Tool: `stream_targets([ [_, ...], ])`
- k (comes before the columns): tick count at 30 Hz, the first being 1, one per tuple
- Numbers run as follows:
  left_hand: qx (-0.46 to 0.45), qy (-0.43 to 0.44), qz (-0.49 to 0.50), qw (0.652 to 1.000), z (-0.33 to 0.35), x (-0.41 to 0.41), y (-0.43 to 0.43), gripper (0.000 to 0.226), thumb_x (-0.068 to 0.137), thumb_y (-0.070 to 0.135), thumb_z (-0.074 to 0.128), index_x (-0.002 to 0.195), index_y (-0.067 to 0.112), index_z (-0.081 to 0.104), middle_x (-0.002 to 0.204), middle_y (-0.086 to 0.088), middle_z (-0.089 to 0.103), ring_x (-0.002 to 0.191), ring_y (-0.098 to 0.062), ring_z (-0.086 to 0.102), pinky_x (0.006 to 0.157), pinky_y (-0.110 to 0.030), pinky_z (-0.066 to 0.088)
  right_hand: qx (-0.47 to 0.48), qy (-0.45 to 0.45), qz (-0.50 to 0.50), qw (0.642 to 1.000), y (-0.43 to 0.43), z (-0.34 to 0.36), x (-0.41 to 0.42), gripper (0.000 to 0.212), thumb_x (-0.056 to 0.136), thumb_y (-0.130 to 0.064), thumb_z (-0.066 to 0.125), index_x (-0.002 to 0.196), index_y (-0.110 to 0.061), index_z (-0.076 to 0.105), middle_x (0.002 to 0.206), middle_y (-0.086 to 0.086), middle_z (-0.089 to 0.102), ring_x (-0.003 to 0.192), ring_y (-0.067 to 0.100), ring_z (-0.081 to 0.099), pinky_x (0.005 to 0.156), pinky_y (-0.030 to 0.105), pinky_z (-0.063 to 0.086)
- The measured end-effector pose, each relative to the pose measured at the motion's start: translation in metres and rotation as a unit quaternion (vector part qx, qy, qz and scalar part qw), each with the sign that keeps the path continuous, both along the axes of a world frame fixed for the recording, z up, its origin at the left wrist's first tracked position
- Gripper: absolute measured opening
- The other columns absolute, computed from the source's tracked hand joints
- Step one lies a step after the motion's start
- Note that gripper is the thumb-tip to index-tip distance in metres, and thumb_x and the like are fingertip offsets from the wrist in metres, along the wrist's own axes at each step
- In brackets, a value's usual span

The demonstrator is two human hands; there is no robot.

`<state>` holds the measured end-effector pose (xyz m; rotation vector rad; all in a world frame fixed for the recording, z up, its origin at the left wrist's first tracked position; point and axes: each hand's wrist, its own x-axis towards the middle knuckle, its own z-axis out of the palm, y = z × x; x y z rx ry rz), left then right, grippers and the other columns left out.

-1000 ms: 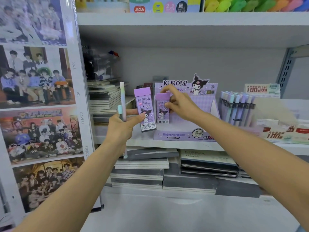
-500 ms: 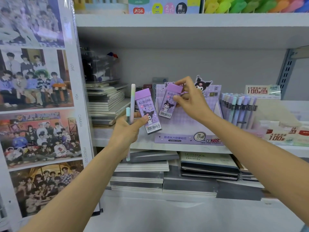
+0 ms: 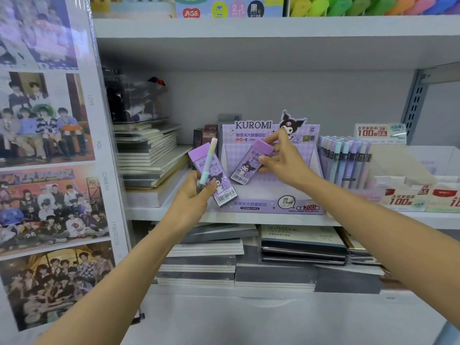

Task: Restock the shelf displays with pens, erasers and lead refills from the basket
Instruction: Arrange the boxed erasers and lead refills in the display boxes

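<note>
My left hand [image 3: 193, 192] grips a purple Kuromi lead refill case [image 3: 219, 185] together with a pastel pen [image 3: 207, 161], in front of the shelf. My right hand [image 3: 286, 161] pinches a second purple refill case [image 3: 249, 164] by its cap end, tilted, over the open purple Kuromi display box [image 3: 271, 205] on the middle shelf. The box's inside looks bare where it shows.
A rack of pastel pens [image 3: 344, 160] stands right of the box, with "100" lead boxes [image 3: 408, 197] further right. Stacked notebooks [image 3: 149, 155] lie to the left and on the shelf below [image 3: 301, 242]. A poster panel [image 3: 49, 145] walls the left side.
My right hand lifted its refill case out from the box front and tilted it. My left hand lowered slightly, and its pen tilted to lie across the case.
</note>
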<state>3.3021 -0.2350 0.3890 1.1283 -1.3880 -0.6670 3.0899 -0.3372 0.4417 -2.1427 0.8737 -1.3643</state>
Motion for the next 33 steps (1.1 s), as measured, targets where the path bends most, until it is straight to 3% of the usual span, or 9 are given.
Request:
stream_targets([
  [4,0.007,-0.006,0.002,1.000,0.001,0.000,0.000,0.015,0.100,0.026,0.050,0.087,0.025,0.043,0.077,-0.001,0.049,0.038,-0.002,0.032,0.039,-0.010,0.027,0.039,-0.041,0.019,0.998,-0.002,-0.004,0.006,0.030,0.093,0.006,0.054,0.109,-0.009,0.034,0.111,0.008,0.049,0.095,0.019,0.065,0.070,0.033,0.061],
  [7,0.000,-0.022,0.006,1.000,0.002,0.001,0.002,0.016,0.100,0.029,0.050,0.086,0.027,0.043,0.074,0.008,0.052,0.038,-0.001,0.037,0.041,-0.012,0.030,0.028,0.002,0.011,1.000,-0.004,0.000,0.008,0.030,0.093,0.005,0.054,0.105,-0.012,0.033,0.106,0.003,0.050,0.089,0.015,0.067,0.065,0.028,0.060],
  [12,0.001,-0.074,0.024,0.997,0.002,0.002,-0.001,0.016,0.100,0.034,0.050,0.087,0.028,0.042,0.054,0.024,0.048,0.043,0.000,0.040,0.051,-0.022,0.031,0.005,0.085,0.006,0.996,-0.005,0.010,0.007,0.028,0.093,0.007,0.053,0.100,-0.013,0.034,0.102,0.003,0.051,0.090,0.031,0.068,0.068,0.041,0.062],
  [16,0.002,-0.081,0.035,0.996,0.002,0.002,-0.001,0.016,0.099,0.036,0.050,0.088,0.028,0.042,0.067,0.015,0.047,0.045,-0.001,0.041,0.053,-0.024,0.032,-0.052,0.200,-0.031,0.978,-0.003,0.018,0.021,0.031,0.092,0.001,0.058,0.099,-0.020,0.037,0.106,0.017,0.059,0.083,0.033,0.068,0.073,0.049,0.059],
  [21,0.001,-0.088,0.021,0.996,0.002,0.003,-0.001,0.013,0.099,0.036,0.051,0.090,0.032,0.043,0.073,0.012,0.049,0.046,0.003,0.045,0.053,-0.022,0.033,-0.101,0.220,-0.047,0.969,-0.001,0.013,0.028,0.025,0.090,-0.003,0.064,0.107,-0.014,0.050,0.105,0.016,0.064,0.080,0.027,0.066,0.077,0.044,0.058],
  [25,-0.003,-0.083,0.007,0.997,0.002,0.003,0.001,0.014,0.099,0.033,0.052,0.088,0.032,0.043,0.072,0.013,0.050,0.044,0.004,0.045,0.051,-0.019,0.032,-0.172,0.189,-0.105,0.961,-0.003,0.005,0.030,0.026,0.089,-0.013,0.067,0.115,-0.013,0.062,0.108,0.005,0.054,0.088,0.021,0.055,0.082,0.041,0.050],
  [29,-0.001,-0.084,-0.008,0.996,0.008,0.004,0.002,0.016,0.098,0.029,0.055,0.087,0.026,0.044,0.073,0.006,0.048,0.040,-0.001,0.039,0.049,-0.023,0.027,-0.173,0.195,-0.129,0.957,0.003,0.003,0.023,0.041,0.092,-0.026,0.063,0.133,-0.020,0.058,0.107,0.000,0.040,0.100,0.017,0.044,0.087,0.032,0.045],
  [31,-0.009,-0.095,-0.011,0.995,0.012,0.002,0.003,0.016,0.097,0.028,0.056,0.087,0.022,0.045,0.078,-0.001,0.049,0.042,-0.002,0.038,0.050,-0.025,0.027,-0.154,0.132,-0.070,0.977,0.013,0.004,0.024,0.043,0.095,-0.028,0.060,0.136,-0.019,0.053,0.113,-0.001,0.042,0.106,0.016,0.047,0.094,0.029,0.043],
  [33,-0.016,-0.101,-0.011,0.995,0.014,-0.002,0.005,0.017,0.097,0.028,0.057,0.090,0.018,0.046,0.077,-0.005,0.046,0.046,-0.005,0.033,0.052,-0.026,0.027,-0.070,0.031,0.042,0.996,0.025,0.010,0.026,0.042,0.095,-0.026,0.059,0.137,-0.020,0.051,0.113,-0.002,0.052,0.096,0.012,0.057,0.084,0.024,0.049],
])
